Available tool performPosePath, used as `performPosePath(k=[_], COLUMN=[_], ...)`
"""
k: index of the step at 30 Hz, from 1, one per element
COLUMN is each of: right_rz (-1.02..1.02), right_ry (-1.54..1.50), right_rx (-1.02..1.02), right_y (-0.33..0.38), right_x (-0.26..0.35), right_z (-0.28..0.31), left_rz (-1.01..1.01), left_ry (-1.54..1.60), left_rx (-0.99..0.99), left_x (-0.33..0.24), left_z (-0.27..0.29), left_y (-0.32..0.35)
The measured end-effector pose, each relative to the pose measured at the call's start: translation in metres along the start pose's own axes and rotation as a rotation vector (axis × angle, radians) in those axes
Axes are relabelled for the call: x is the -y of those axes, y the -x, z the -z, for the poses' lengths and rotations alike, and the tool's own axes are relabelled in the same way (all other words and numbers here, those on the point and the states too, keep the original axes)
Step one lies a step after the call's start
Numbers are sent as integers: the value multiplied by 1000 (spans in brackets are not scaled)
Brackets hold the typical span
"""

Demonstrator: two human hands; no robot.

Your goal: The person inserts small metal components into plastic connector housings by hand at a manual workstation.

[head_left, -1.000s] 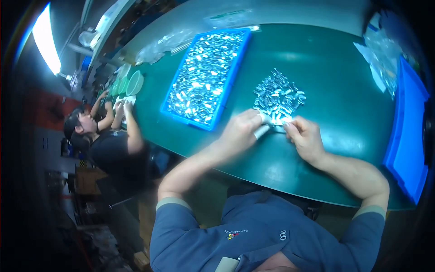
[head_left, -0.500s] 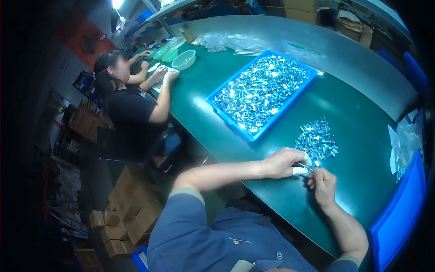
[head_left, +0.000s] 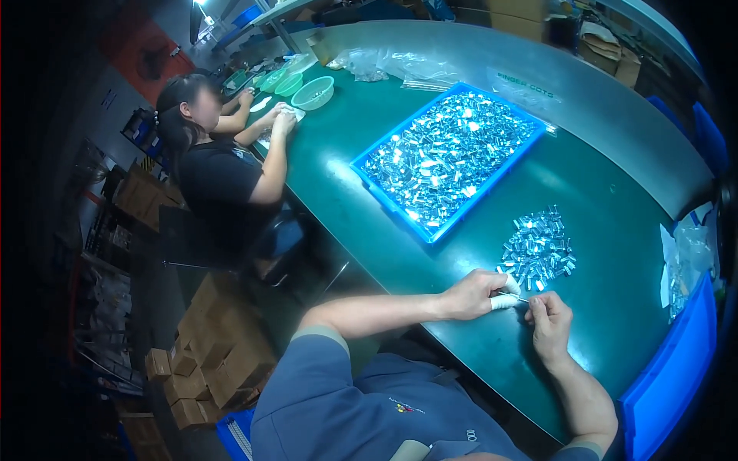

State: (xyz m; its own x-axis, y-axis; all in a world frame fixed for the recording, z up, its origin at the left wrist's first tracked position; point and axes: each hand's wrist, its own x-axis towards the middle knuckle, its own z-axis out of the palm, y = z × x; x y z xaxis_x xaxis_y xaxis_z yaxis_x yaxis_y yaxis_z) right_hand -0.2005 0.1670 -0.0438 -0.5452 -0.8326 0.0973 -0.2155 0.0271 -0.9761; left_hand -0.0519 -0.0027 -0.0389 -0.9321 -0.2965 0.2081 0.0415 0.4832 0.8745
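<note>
My left hand (head_left: 470, 296) wears white finger cots on thumb and forefinger, which are pinched together; what sits between their tips is too small to make out. Facing it, my right hand (head_left: 552, 319) is closed, its thumb and forefinger gripping a thin metal rod (head_left: 520, 299) that reaches across to the left fingertips. Both hands are just above the green tabletop. Beyond them lies a loose pile of small shiny metal parts (head_left: 538, 250). Farther off, a blue tray (head_left: 392, 207) is filled with many similar parts.
A blue panel-like bin (head_left: 669, 376) stands at the right edge, beside clear plastic bags (head_left: 688, 257). At left a co-worker (head_left: 223, 169) sits at the same green table (head_left: 338, 207), near green bowls (head_left: 314, 94). Cardboard boxes (head_left: 223, 338) stand on the floor.
Both hands appear slightly lower in the picture, as the whole view has shifted a little. The fingertips have drawn slightly apart, and more of the thin rod shows between them.
</note>
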Motion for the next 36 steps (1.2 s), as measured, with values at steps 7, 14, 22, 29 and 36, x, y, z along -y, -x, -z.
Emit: performPosePath(k=[7,14,22,29,36], right_rz=[85,85,78,88,127], right_ry=[197,112,139,229,284], right_rx=[29,24,14,23,32], right_y=[-1,0,-1,-3,-1], right_x=[7,8,8,11,7], right_z=[-5,-5,-1,2,-3], left_rz=[-79,-68,-9,-33,-57], left_ry=[-18,40,-32,-48,-79], left_rx=[-29,-83,-13,-6,-29], left_x=[5,6,13,13,16], left_z=[-4,-5,-2,-4,-5], left_y=[4,2,3,0,6])
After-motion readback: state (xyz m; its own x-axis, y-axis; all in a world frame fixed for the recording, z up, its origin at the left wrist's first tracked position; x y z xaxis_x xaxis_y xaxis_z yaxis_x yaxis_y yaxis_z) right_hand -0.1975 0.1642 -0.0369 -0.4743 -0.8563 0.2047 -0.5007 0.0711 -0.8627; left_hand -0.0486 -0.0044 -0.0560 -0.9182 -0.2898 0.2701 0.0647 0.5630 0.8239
